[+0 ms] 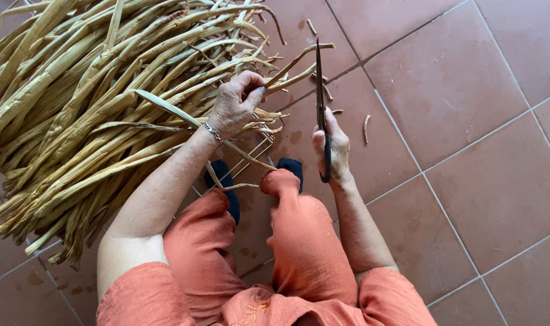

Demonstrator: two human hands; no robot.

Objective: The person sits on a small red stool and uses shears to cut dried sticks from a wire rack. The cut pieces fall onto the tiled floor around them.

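Note:
My left hand (236,104) grips the ends of a few dried, straw-coloured plant stalks (287,66) at the edge of a big pile of stalks (76,108) spread over the floor on the left. My right hand (332,148) holds dark scissors (319,90) upright, blades pointing away from me, their edge against the stalk ends that stick out of my left fist. A thin bracelet sits on my left wrist. Under my hands lies a metal wire frame (257,154), partly hidden by stalks and my arm.
Terracotta floor tiles (462,90) stretch to the right. Small cut stalk pieces (366,128) lie on the tiles beyond the scissors. My knees in orange trousers (299,235) and dark shoes (290,169) fill the lower centre.

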